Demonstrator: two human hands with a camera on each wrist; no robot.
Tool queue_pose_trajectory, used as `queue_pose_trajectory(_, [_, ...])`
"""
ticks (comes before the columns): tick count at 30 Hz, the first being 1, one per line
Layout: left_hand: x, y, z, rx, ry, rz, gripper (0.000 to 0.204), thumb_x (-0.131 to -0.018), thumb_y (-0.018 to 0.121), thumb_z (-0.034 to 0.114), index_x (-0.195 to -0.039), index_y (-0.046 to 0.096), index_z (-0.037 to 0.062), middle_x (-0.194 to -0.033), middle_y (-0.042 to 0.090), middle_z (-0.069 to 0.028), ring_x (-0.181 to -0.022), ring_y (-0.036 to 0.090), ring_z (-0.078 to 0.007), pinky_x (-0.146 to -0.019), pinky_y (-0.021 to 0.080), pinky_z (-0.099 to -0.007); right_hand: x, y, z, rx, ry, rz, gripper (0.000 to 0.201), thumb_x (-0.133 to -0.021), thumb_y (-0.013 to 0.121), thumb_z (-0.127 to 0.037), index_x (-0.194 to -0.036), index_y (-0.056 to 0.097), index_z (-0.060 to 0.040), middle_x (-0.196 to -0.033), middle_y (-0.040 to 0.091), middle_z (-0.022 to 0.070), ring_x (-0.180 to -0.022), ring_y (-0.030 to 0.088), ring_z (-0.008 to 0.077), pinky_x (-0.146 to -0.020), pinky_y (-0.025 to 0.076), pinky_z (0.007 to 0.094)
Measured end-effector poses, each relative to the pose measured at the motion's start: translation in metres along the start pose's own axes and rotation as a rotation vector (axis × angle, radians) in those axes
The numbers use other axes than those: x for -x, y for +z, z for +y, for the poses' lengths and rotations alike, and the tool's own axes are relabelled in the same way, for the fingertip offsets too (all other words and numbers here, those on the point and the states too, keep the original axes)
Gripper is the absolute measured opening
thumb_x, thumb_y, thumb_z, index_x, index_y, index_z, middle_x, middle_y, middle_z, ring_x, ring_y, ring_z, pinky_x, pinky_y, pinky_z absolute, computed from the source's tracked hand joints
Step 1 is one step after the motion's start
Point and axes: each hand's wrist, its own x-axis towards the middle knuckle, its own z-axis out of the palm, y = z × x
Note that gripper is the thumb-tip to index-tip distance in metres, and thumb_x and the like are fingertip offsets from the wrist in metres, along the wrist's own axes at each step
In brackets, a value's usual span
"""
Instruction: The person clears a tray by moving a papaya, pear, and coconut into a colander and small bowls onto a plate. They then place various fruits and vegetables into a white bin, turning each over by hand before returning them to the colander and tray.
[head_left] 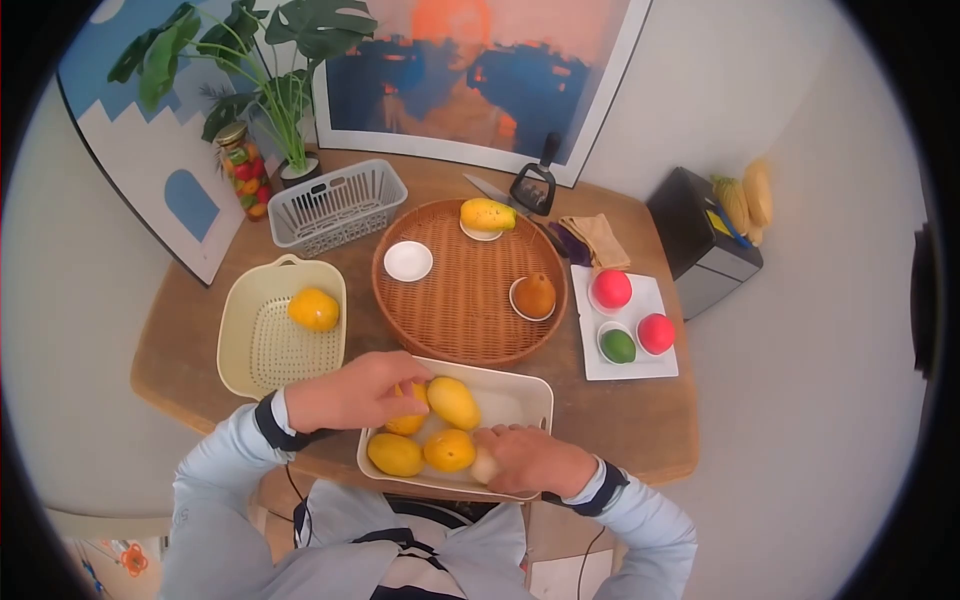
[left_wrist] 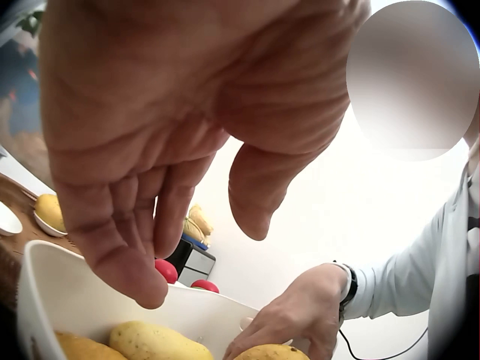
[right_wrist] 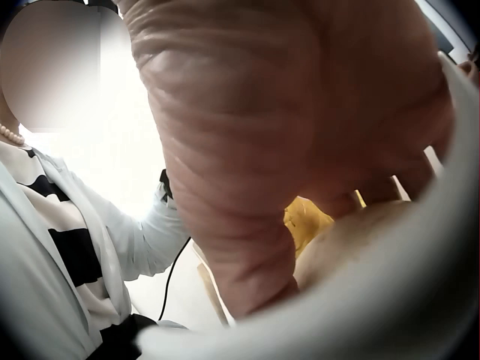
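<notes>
A white rectangular bin (head_left: 530, 385) at the table's front edge holds several yellow fruits. My left hand (head_left: 360, 392) hovers over an orange-yellow fruit (head_left: 407, 418) at the bin's left; in the left wrist view the same hand (left_wrist: 187, 127) has relaxed fingers and a thumb held apart, with nothing between them. At the bin's right side my right hand (head_left: 535, 460) grips a pale roundish fruit (head_left: 484, 466), beside a yellow one (head_left: 449, 451). In the right wrist view, thumb and fingers of that hand (right_wrist: 255, 135) lie around the pale fruit (right_wrist: 349, 244), partly hidden by the bin's blurred rim.
A cream basket (head_left: 234, 330) with one yellow fruit stands left. Behind the bin is a round wicker tray (head_left: 450, 300) with small white dishes, a papaya-like fruit (head_left: 487, 214) and a brown pear (head_left: 534, 296). A grey basket (head_left: 340, 210) stands behind; a white board (head_left: 600, 366) lies right.
</notes>
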Motion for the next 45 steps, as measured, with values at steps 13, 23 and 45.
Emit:
queue_pose_trajectory(13, [0.0,0.005,0.004,0.239,0.062,-0.038,0.042,-0.093,0.068,0.02,-0.127,0.058,-0.0016,-0.113,0.063,-0.0124,-0.099,0.066,-0.0197,-0.077,0.055,-0.0309,0.011,-0.067,-0.028,-0.292,-0.278,0.59,0.077,-0.064,0.085,-0.006,-0.133,0.049,-0.0054,-0.131,0.054,0.016,-0.122,0.055,0.0328,-0.104,0.045,0.0381])
queue_pose_trajectory(23, [-0.03,0.016,0.022,0.998,-0.245,-0.099,0.054,-0.102,0.052,0.041,-0.139,0.046,0.0022,-0.131,0.057,-0.0112,-0.117,0.059,-0.0195,-0.099,0.051,-0.0385,-0.013,-0.068,-0.031,-0.346,-0.381,0.695,0.078,-0.069,0.083,-0.005,-0.138,0.045,-0.0047,-0.133,0.053,0.0174,-0.126,0.052,0.0341,-0.106,0.042,0.0392])
queue_pose_trajectory(45, [-0.115,-0.078,-0.119,-0.187,-0.278,0.333,0.08,-0.068,0.088,0.025,-0.132,0.044,0.0037,-0.13,0.053,-0.0202,-0.113,0.061,-0.0358,-0.094,0.051,-0.0412,-0.234,-0.132,0.056,-0.607,-0.232,0.622,0.066,-0.078,0.08,-0.011,-0.134,0.049,-0.001,-0.12,0.064,0.0177,-0.108,0.064,0.0284,-0.094,0.05,0.0359])
